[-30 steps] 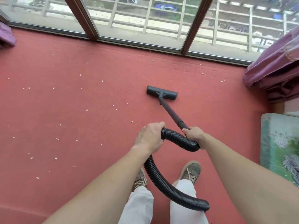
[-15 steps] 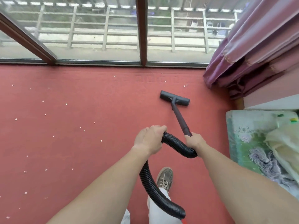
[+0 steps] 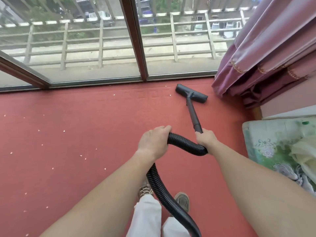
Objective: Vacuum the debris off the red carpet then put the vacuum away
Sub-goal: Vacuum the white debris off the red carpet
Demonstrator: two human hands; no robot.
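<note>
Near the curtain your nozzle works; right hand grips wand, left hand holds hose; specks remain leftward, perhaps more unseen.

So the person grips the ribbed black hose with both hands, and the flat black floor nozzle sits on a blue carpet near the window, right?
Not quite: the head view shows a red carpet. Both the left hand and right hand grip the ribbed black hose, and the flat black floor nozzle sits near the window.
</note>
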